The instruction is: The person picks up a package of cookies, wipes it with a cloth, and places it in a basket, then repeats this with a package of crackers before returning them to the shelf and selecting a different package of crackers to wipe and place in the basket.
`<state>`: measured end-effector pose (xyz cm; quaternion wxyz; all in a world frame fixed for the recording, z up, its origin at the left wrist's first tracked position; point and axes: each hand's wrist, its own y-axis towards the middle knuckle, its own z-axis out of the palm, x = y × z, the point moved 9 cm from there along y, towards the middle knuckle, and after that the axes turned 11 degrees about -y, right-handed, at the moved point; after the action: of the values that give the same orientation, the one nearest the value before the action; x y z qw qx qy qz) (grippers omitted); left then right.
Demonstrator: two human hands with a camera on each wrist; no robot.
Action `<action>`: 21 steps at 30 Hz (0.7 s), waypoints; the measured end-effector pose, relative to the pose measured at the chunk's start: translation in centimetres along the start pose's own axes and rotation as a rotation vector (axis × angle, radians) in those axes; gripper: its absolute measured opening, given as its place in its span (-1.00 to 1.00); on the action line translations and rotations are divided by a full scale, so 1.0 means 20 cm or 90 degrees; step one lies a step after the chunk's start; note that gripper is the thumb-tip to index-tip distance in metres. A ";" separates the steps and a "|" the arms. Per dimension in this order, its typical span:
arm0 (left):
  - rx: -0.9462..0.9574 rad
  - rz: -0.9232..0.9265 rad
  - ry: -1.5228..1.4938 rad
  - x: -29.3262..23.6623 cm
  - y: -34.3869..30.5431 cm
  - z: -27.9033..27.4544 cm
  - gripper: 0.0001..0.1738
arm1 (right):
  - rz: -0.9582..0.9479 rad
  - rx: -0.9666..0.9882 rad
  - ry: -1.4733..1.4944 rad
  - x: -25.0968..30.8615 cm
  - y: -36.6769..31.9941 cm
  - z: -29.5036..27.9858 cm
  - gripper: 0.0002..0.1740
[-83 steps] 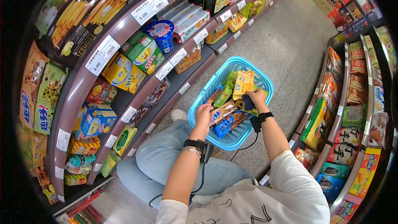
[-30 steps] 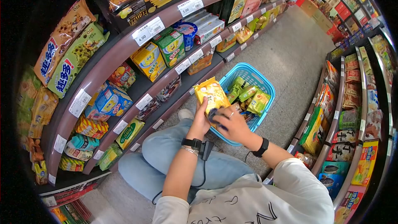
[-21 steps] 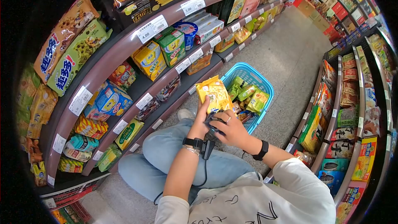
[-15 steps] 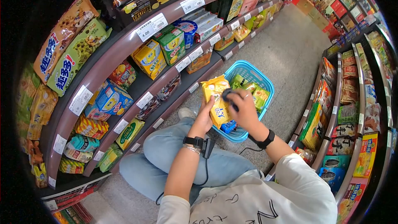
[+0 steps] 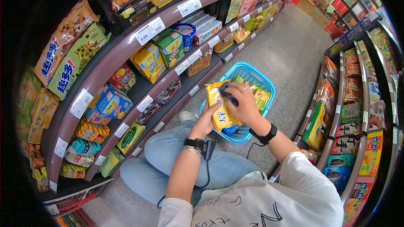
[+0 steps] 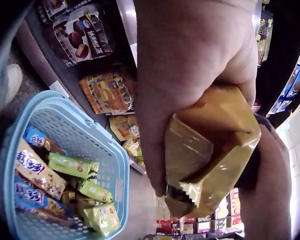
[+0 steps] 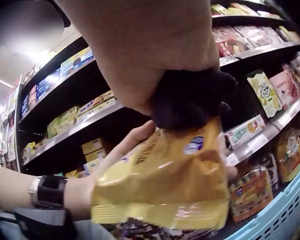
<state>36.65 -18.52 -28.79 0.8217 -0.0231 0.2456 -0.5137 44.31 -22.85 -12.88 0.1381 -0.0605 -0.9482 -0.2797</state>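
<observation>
My left hand (image 5: 204,121) holds a yellow packet of crackers (image 5: 223,118) upright in front of me, its thumb along the near side. In the left wrist view the packet (image 6: 210,145) shows its folded, sealed end. My right hand (image 5: 248,103) grips a dark navy cloth (image 5: 227,93) and presses it against the packet's upper part. Bunched under the fingers, the cloth (image 7: 190,102) hides part of the packet's face in the right wrist view. Beyond the hands a light blue basket (image 5: 273,87) stands on the floor, with green packets (image 6: 72,165) and blue cookie packets (image 6: 35,197) inside.
A curved shelf (image 5: 113,54) of boxed and bagged snacks runs along the left. Another shelf (image 5: 340,96) with bagged goods stands close on the right. The grey aisle floor (image 5: 290,38) stretches away between them. My bent knees (image 5: 168,143) lie below the hands.
The yellow packet has come up from over the basket and passed from my right hand to my left. Lately the cloth has slid left and up over the packet.
</observation>
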 end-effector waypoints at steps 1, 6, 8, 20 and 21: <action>0.008 -0.001 -0.005 0.00 0.00 -0.01 -0.34 | -0.033 0.019 0.035 0.04 -0.02 0.02 -0.62; 0.019 -0.028 0.020 0.03 0.01 -0.01 -0.23 | -0.039 0.054 0.031 0.02 0.00 0.04 -0.62; 0.027 -0.041 0.053 0.03 0.00 0.01 -0.20 | 0.040 0.020 -0.051 -0.07 0.02 0.02 -0.62; 0.038 -0.030 0.112 0.06 -0.01 0.03 -0.13 | 0.088 0.073 -0.061 -0.14 0.05 0.05 -0.72; 0.032 -0.032 0.117 0.06 0.00 0.02 -0.13 | 0.069 0.076 -0.031 -0.10 0.05 0.03 -0.72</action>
<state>37.30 -19.60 -28.81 0.7830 0.0386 0.3064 -0.5400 46.24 -21.72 -13.50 0.1337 -0.1103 -0.9615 -0.2134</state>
